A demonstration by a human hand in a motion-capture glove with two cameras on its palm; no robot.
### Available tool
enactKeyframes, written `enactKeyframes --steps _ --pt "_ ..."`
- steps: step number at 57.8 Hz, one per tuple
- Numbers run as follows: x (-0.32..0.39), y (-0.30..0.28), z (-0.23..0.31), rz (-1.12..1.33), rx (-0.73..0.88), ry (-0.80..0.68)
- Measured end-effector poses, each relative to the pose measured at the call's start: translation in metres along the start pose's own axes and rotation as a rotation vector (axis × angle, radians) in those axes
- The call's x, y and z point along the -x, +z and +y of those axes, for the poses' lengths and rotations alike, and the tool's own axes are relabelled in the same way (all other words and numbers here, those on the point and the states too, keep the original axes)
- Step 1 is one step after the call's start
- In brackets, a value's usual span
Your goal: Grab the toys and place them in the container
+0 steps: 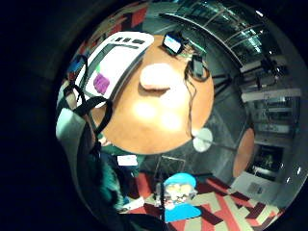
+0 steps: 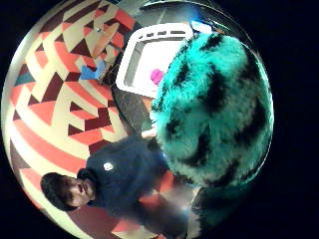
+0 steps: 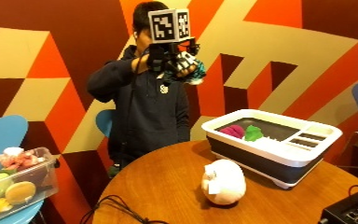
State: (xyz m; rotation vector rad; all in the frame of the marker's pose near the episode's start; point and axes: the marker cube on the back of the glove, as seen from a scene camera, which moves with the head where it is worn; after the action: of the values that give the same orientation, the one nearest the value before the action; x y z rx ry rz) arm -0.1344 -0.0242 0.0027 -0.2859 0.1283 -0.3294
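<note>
- Teal-and-black striped furry plush toy is held up at head height, well above the round wooden tabletop.
- Gloved right hand, one of the person's hands, has its fingers curled round it; the toy fills much of the thumb-side palm view.
- White-rimmed dark plastic container sits far right on the tabletop, holding a magenta toy and a green toy.
- White plush toy lies just near-left of the container.

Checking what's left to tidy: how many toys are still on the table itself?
1: the white plush toy on the table, beside the container. The right hand holds a teal plush aloft.
</note>
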Motion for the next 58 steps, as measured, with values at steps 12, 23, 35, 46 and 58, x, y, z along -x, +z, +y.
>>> enactKeyframes --steps 12,23,35,46,58 --pt "0.043 0.017 -0.091 -0.219 -0.205 0.013" --pt "0.071 0.074 -0.149 -0.149 -0.204 0.056" --pt "0.051 0.101 -0.173 -0.171 -0.087 0.05" --pt "0.002 0.094 -0.162 -0.202 -0.097 0.121" --pt "-0.078 0.121 -0.153 -0.159 0.016 0.283"
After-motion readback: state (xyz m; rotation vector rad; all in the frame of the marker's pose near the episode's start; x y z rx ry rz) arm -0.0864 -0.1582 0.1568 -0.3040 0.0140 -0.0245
